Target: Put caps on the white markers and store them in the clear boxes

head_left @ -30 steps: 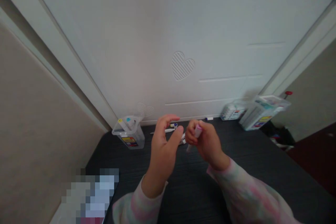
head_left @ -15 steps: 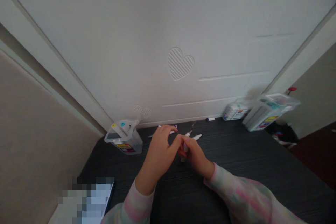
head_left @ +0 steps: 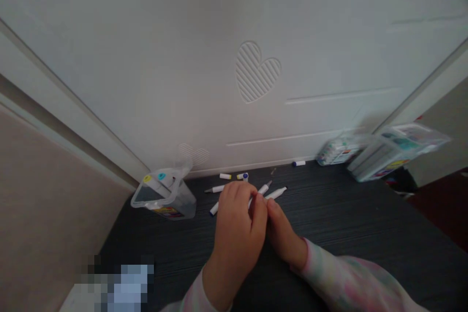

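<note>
My left hand (head_left: 237, 224) hovers low over the dark floor (head_left: 329, 224), fingers curled down over several white markers (head_left: 272, 191) that lie loose by the door. My right hand (head_left: 283, 234) presses against it from the right, fingers closed and mostly hidden behind the left hand. What either hand holds is hidden. A loose cap (head_left: 225, 176) and another with a blue end (head_left: 243, 176) lie just beyond the fingers.
A clear plastic marker box (head_left: 163, 197) lies tipped at the left. Two more clear marker boxes (head_left: 387, 153) stand at the right by the door frame. A white door (head_left: 256, 73) with heart shapes closes off the far side. A single cap (head_left: 299, 163) lies by the door.
Both hands have dropped from mid-air to the floor and come together. The pink-capped marker seen in my right hand a second ago is no longer visible. The view has tilted downward.
</note>
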Demonstrator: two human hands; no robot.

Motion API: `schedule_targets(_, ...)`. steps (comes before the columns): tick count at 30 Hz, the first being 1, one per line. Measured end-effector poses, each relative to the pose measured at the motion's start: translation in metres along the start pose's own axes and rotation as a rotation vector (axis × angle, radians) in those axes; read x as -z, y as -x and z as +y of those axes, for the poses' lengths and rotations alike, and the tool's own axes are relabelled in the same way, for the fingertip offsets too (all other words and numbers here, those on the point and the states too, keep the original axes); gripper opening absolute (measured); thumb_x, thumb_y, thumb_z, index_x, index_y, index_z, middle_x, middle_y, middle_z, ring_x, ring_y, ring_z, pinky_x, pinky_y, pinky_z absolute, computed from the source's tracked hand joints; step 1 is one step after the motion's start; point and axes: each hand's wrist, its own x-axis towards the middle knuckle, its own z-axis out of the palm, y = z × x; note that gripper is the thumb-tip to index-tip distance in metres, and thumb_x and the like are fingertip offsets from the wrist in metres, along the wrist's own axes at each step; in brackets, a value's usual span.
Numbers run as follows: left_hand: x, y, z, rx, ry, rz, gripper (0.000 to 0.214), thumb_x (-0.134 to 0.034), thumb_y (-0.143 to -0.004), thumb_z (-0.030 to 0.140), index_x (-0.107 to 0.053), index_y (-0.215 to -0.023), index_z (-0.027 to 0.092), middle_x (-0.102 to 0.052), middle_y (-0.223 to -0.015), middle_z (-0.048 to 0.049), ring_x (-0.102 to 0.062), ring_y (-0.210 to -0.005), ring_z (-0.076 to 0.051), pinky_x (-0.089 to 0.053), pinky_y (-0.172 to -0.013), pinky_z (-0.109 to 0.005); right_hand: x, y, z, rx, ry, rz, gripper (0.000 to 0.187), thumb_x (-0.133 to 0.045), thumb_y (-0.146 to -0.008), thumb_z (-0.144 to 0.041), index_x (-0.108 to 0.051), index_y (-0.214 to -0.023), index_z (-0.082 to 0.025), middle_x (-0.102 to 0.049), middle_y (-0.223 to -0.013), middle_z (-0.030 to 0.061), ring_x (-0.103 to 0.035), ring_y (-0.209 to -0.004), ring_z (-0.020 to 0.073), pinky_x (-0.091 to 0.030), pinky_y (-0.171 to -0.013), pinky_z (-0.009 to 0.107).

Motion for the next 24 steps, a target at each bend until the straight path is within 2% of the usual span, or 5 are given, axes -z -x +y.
schedule_targets(7, -0.006, -0.001, -0.003, -0.053, -0.107, -0.031, 0.017, -0.035, -0.084, 0.015, -0.052, -0.081, 0.016, -0.057, -0.083, -0.0065, -0.050, -0.083, -0.021, -0.039, -0.076, -0.038, 0.002, 0.002, 0.004, 0.014, 0.060, 0.030, 0.045, -0.031, -0.087, -0.051, -0.051, -0.061, -0.020, -0.044, -0.055, -0.0009, -0.039, -0.053, 0.0132, -0.040, -0.053, 0.028)
schedule_targets(16, -0.016, 0.004, -0.006, -0.201, -0.214, 0.128, 0.020, -0.034, -0.077, 0.010, -0.053, -0.084, 0.013, -0.059, -0.083, -0.0101, -0.050, -0.082, -0.023, -0.040, -0.076, -0.041, 0.001, -0.003, 0.003, 0.087, 0.078, 0.033, 0.033, -0.034, -0.088, -0.037, -0.056, -0.071, -0.020, -0.055, -0.066, 0.0006, -0.049, -0.063, 0.0153, -0.044, -0.063, 0.030)
schedule_targets(20, -0.015, 0.003, -0.004, -0.185, -0.206, 0.098, 0.020, -0.034, -0.076, 0.010, -0.053, -0.084, 0.013, -0.058, -0.083, -0.0100, -0.050, -0.081, -0.023, -0.040, -0.076, -0.040, -0.001, -0.004, 0.001, 0.127, 0.062, 0.068, 0.028, -0.036, -0.087, -0.037, -0.056, -0.078, -0.020, -0.057, -0.074, 0.0016, -0.052, -0.071, 0.0164, -0.045, -0.070, 0.031)
schedule_targets(24, -0.014, 0.002, -0.003, -0.155, -0.186, 0.053, 0.020, -0.034, -0.076, 0.010, -0.052, -0.082, 0.014, -0.057, -0.081, -0.0083, -0.049, -0.079, -0.022, -0.040, -0.075, -0.039, -0.002, -0.003, -0.003, 0.148, 0.052, 0.107, 0.029, -0.037, -0.086, -0.041, -0.055, -0.077, -0.020, -0.056, -0.073, 0.0019, -0.052, -0.072, 0.0173, -0.045, -0.072, 0.033)
